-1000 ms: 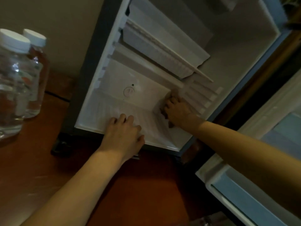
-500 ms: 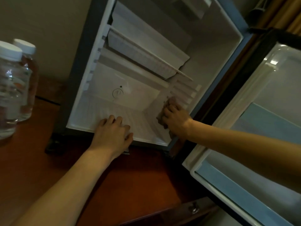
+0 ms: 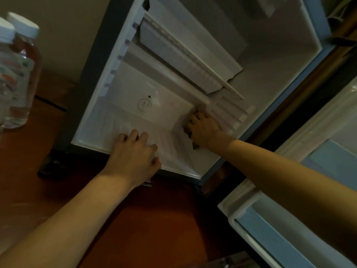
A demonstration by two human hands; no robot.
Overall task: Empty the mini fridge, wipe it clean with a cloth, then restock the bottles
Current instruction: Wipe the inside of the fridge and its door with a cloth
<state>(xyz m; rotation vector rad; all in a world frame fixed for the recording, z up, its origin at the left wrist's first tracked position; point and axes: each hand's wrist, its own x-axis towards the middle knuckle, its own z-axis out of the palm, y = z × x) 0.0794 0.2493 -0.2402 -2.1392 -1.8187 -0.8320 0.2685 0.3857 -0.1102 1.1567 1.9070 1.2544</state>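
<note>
1. We're looking into the mini fridge point(image 3: 193, 60), door point(image 3: 301, 209) swung open to our right, white shelf point(image 3: 185, 60) tilted inside.
2. Our left hand point(image 3: 135, 155) rests on the fridge's front lip, fingers curled onto the ribbed floor.
3. Our right hand point(image 3: 204, 128) presses a brownish cloth point(image 3: 195, 145) into the floor's far right corner, against the side wall.
4. Two capped bottles point(image 3: 17, 74) stand side by side on the wooden tabletop point(image 3: 144, 219), well left of the fridge.

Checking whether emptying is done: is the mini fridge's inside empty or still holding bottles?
Empty as far as shown: the white mini fridge has bare shelf and floor; two clear white-capped plastic bottles stand outside on the left.
</note>
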